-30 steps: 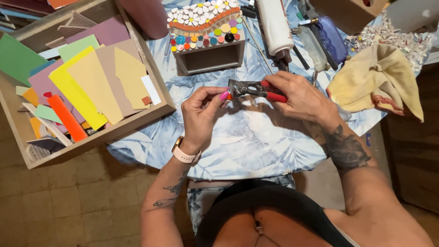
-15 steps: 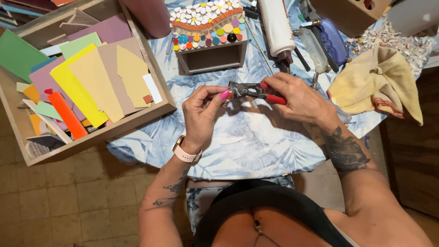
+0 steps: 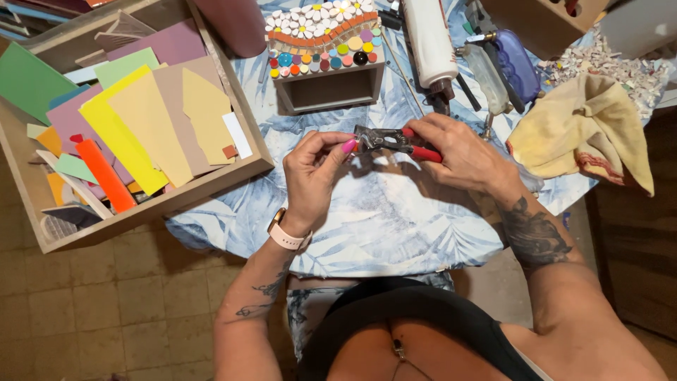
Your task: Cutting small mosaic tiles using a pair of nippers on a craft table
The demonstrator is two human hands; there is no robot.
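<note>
Right hand [image 3: 458,152] is gripping the red-handled nippers [image 3: 395,141] over the leaf-print cloth [image 3: 395,219]. Left hand [image 3: 314,173] pinches something tiny right at the nipper head, can't tell what.

Free room: the table [image 3: 395,226] is bare cloth from the mosaic box [image 3: 326,67] back toward the person's body, broken only by the left hand [image 3: 314,173] and right hand [image 3: 458,152] meeting over the red-handled nippers [image 3: 395,141] just below that box. Left of the mosaic box, a wooden tray [image 3: 211,183] of coloured sheets blocks the whole side. Right of it, a white tube [image 3: 430,42], blue bottle [image 3: 515,63] and yellow cloth [image 3: 585,134] crowd together w/ only thin gaps.
</note>
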